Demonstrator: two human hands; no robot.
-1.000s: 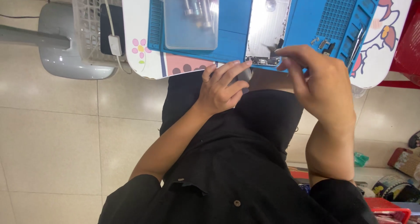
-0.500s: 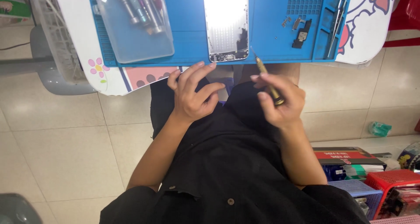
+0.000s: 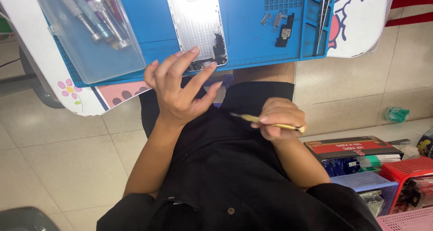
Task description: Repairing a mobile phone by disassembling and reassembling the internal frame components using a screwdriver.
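Head view, looking down over the lap to the counter (image 3: pixel 45 64) edge. The right hand (image 3: pixel 280 119) has its grip closed on a slim gold-coloured screwdriver (image 3: pixel 266 122), held level over the lap, tip pointing toward the left hand (image 3: pixel 178 89). The left hand holds nothing; its fingers are spread wide, fingertips just touching the near end of the opened phone housing (image 3: pixel 198 25), which lies on the blue work mat (image 3: pixel 252 37) directly beyond that hand.

Risks, as judged from this position: the housing's near end sits close to the mat's front edge, above the lap, so a careless nudge from the spread fingers could tip it off. The screwdriver is pinched near its rear half only; a loosened grip would drop it to the tiled floor (image 3: pixel 58 163). Small dark and metal parts (image 3: pixel 280 25) lie loose on the mat beyond the right-hand grip, and a knock to the counter could scatter them.

Containers: a clear plastic tray (image 3: pixel 97 41), beyond and outward of the left hand, holds several screwdrivers. The mat's side slot holds tweezers (image 3: pixel 321 19). Outward of the right hand, on the floor, stand a blue basket (image 3: pixel 365 181), a red basket (image 3: pixel 408 172) and a boxed item (image 3: pixel 352 147); the baskets' contents are too unclear to tell.
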